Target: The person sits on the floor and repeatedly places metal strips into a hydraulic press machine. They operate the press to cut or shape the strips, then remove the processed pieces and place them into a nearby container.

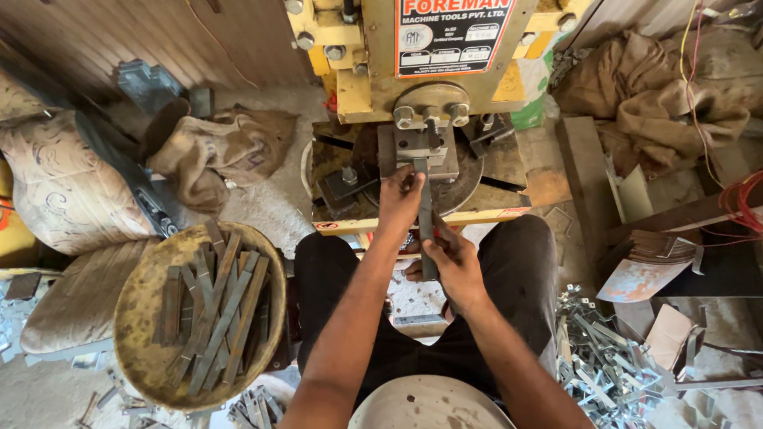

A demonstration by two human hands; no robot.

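Note:
A long flat metal strip (426, 208) runs from my lap up into the die of a yellow press machine (362, 87). My left hand (400, 200) pinches the strip close to the die block (420, 147). My right hand (455, 266) grips the strip's near end, above my dark trousers. The strip's far tip sits under the punch head.
A round rusty pan (147, 338) at my left knee holds several flat metal strips (218, 310). A heap of shiny stamped pieces (608, 365) lies at the right. Burlap sacks (218, 151) and cushions lie left; another sack (652, 87) and red wires (743, 199) are at the right.

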